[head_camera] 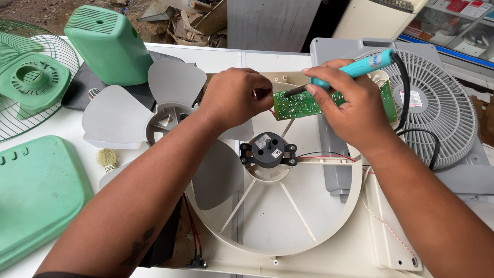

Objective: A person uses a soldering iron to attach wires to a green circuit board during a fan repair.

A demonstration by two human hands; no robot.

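The right hand (355,110) grips a turquoise-handled soldering iron (355,69) in a pen hold, fingers closed around the handle, with the tip angled down toward 8 o'clock onto the green circuit board (303,104); the left hand (234,98) is closed at the board's 9 o'clock edge, apparently pinching something small there, though what it pinches cannot be told. The board sits above the cream fan housing (329,226), at 12 o'clock from the black motor (268,149) mounted at the housing's hub; red and black wires (324,156) run from the motor toward 3 o'clock. A grey fan blade (154,103) lies at 9 o'clock from the left hand; a grey grille (437,108) lies at 3 o'clock from the right hand, with the iron's black cord (411,131) crossing it; green fan parts (108,46) and a small brush (107,158) occupy the left side of the white worktop (67,123). For a sound joint, as judged from this position: keep the board steady against the left hand; bring the tip to pad and lead together; keep the fingers clear of the hot shaft; keep the cord slack and off the nearby plastic housing.
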